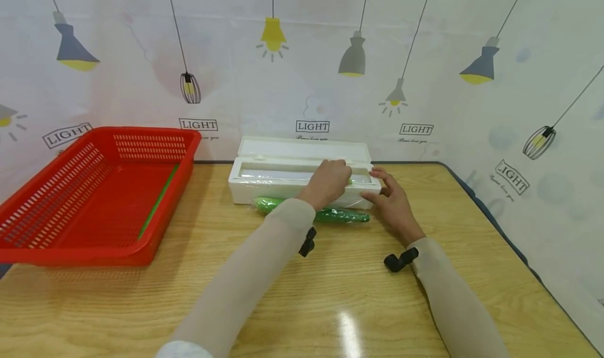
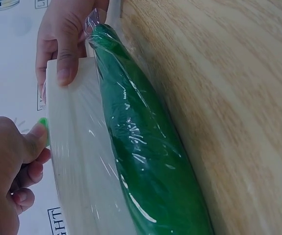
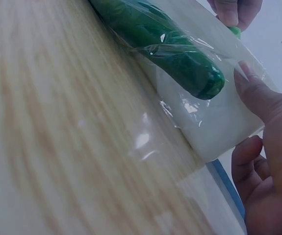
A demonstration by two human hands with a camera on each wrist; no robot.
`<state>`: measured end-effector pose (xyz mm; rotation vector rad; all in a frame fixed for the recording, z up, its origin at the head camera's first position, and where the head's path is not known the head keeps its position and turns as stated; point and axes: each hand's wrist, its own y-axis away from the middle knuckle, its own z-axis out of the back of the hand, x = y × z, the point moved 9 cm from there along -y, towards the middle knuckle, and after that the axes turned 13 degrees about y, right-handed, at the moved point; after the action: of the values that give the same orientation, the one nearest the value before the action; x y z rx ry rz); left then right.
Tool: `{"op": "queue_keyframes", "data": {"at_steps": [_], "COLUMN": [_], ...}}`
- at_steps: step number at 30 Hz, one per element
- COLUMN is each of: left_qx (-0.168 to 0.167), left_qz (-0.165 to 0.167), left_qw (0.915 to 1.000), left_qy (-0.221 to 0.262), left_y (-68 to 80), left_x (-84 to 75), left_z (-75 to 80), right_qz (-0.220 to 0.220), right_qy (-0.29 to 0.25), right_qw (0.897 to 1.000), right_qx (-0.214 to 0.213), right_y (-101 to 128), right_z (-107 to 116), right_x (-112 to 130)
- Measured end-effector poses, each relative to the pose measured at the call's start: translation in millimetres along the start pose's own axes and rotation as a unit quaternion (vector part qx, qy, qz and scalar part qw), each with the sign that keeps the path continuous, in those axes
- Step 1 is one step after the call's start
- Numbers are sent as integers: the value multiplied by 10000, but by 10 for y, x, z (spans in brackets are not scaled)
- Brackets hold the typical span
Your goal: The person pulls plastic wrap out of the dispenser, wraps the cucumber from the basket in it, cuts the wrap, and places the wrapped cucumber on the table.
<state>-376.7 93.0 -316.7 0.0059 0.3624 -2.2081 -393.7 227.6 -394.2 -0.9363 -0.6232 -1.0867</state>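
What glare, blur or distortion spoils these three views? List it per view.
Head view: wide-angle bending at the edges, a bright ceiling-light glare on the table, otherwise sharp. Left wrist view: highlights glint on the film round the cucumber; the table grain is blurred. Right wrist view: the near table is badly blurred, and the film shows glare.
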Motion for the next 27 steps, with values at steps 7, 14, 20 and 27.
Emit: {"op": "queue_keyframes", "data": {"at_steps": [7,14,20,27], "left_qx": [77,106,186,266], "left_qz": [-34,20,84,146], "left_qw": [9999,9999,9998,9995], "left_qy": [-73,-75,-49,29], "left_y": [24,34,34,54], "left_x": [3,1,10,56], "left_z": [1,42,46,46], "right_qz": [-150,-87,60,65], "right_qy": [78,114,105,145], "right_qw": [9998,9999,9999,9998], "right_qx": [97,79,53,74], "right_y": [83,81,86,92], "right_z": [19,25,28,42], "right_x": [212,237,252,249]}}
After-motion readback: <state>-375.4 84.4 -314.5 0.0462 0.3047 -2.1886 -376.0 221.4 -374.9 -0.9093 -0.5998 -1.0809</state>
